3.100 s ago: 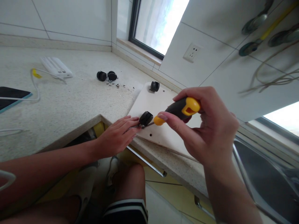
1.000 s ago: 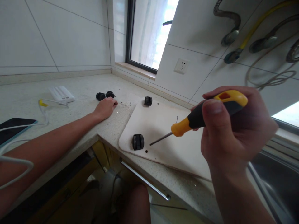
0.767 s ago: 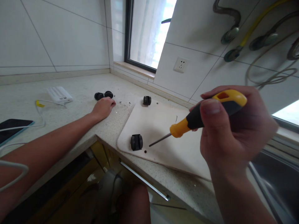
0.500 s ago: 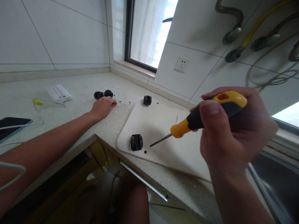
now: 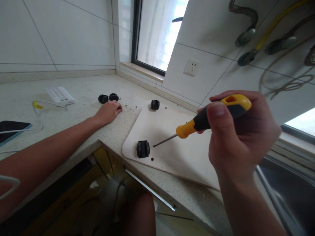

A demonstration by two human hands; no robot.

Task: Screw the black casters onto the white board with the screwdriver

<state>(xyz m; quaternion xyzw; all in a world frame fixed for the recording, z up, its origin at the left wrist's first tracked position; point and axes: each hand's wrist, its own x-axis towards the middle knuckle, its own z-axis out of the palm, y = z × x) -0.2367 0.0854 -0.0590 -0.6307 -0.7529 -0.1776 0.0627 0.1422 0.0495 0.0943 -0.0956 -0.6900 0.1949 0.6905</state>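
Observation:
My right hand [image 5: 236, 131] is wrapped round the yellow and black handle of a screwdriver [image 5: 206, 119]. The screwdriver's thin metal shaft slants down to the left over a white board [image 5: 169, 131], its tip close to a black caster [image 5: 143, 149] on the board. Just below the tip a small dark hole [image 5: 152, 159] shows near the board's front edge. Farther back on the board is another black caster [image 5: 155, 105]. On the counter rests my left hand [image 5: 110, 111], fingers curled together, right in front of loose black caster wheels [image 5: 108, 98]; whatever it may hold is hidden.
Small dark bits [image 5: 131, 106] lie between my left hand and the board. At the left are a white power bank [image 5: 60, 95], a phone [image 5: 13, 129] and a white cable [image 5: 40, 119]. A drawer handle [image 5: 150, 190] runs below the counter edge. Hoses [image 5: 270, 28] hang at the right wall.
My right hand has moved slightly left with the screwdriver, bringing its tip nearer the front caster. My left hand stays in place on the counter.

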